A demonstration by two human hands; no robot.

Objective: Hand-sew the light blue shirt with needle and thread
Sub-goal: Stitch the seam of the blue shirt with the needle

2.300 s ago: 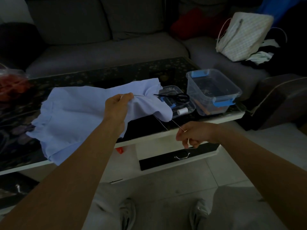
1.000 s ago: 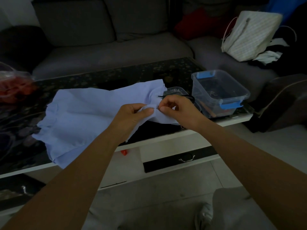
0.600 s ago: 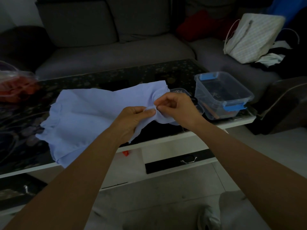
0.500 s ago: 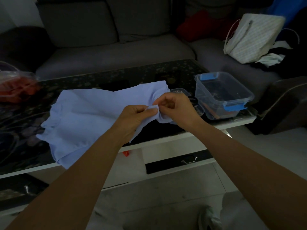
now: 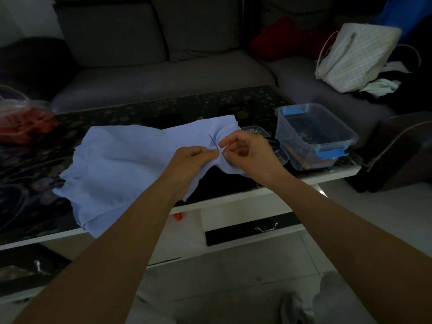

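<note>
The left hand (image 5: 191, 160) is clenched on a raised fold of the one light blue shirt (image 5: 121, 164), thumb on top. The right hand (image 5: 247, 155), fingers curled, pinches the lower end of the single needle (image 5: 214, 142) between thumb and forefinger. The needle slants up and left out of the fold, between the two hands. The rest of the shirt lies spread on the dark counter (image 5: 163, 113). One clear plastic box (image 5: 313, 136) with two blue latches stands to the right.
</note>
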